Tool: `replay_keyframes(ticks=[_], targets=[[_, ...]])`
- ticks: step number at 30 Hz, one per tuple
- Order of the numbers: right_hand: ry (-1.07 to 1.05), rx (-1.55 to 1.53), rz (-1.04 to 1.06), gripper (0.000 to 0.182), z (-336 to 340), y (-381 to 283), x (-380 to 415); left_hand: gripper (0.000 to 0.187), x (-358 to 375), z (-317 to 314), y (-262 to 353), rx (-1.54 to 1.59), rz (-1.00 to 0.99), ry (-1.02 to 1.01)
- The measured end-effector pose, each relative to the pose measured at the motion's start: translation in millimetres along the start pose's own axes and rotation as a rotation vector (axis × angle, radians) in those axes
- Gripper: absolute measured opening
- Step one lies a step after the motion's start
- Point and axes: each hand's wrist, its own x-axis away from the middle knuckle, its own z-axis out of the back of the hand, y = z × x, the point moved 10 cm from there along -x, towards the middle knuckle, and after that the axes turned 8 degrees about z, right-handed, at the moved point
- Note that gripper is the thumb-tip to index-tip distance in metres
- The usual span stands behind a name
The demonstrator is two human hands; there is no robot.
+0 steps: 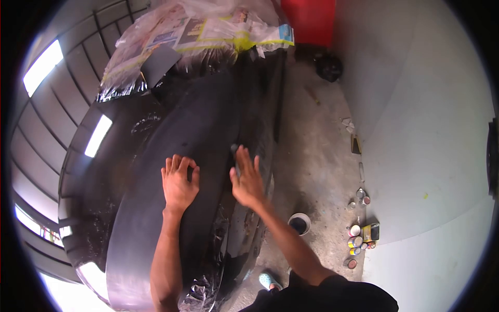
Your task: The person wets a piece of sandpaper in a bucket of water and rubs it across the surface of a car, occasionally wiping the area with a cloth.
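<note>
A dark, matte curved panel (202, 119) of a vehicle-like body runs down the middle of the view, with a glossy black surface (104, 182) to its left. Over the matte panel is my left hand (179, 182), its fingers curled and the thumb and index finger near each other; whether anything small is between them cannot be made out. My right hand (247, 179) is at the panel's right edge, fingers spread and stretched out. A small dark round spot shows just above its fingertips.
Plastic sheeting and newspaper (208, 31) cover the far end. On the concrete floor (306, 156) to the right stand a bucket (299, 224) and several cans (355, 242) along a grey wall (416, 130). A black bag (329, 67) lies near a red object (309, 21).
</note>
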Motion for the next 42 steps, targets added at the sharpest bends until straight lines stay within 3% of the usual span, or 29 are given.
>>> replay_keyframes(ticks=[3,8,14,18,23,26,30,34,38,42], targets=[[0.036,-0.036,-0.053,0.070,-2.7,16.8,-21.7,0.015,2.2,1.9,1.4,0.009,0.002,0.006],[-0.007,-0.045,0.053,0.073,-17.5,-64.7,75.9,0.016,1.3,3.1,1.3,0.002,0.000,0.018],[0.015,-0.042,-0.044,0.073,-6.2,-10.8,6.6,0.015,2.7,3.2,-0.6,0.025,0.008,0.019],[-0.061,-0.145,0.042,0.075,-12.6,-86.3,91.9,0.015,-0.7,2.1,0.2,0.021,-0.011,0.020],[-0.070,-0.026,0.003,0.074,-3.7,-24.7,28.2,0.015,3.5,1.7,-3.8,0.038,0.000,0.015],[-0.063,-0.110,-0.042,0.073,-0.7,-56.6,61.4,0.015,3.2,0.6,-4.7,0.040,-0.007,0.022],[-0.095,-0.107,0.094,0.074,-14.2,-97.3,122.0,0.014,7.4,1.0,-5.7,0.054,-0.009,0.029],[-0.070,-0.031,0.048,0.072,-2.8,-68.1,71.7,0.014,5.6,1.7,-5.0,0.047,-0.005,0.021],[-0.026,-0.142,0.084,0.069,-11.2,-120.9,146.2,0.016,4.5,0.3,-5.6,0.054,-0.044,0.035],[-0.049,-0.053,0.090,0.071,-1.1,-97.1,105.4,0.016,5.9,3.5,-3.9,0.047,-0.025,0.041]])
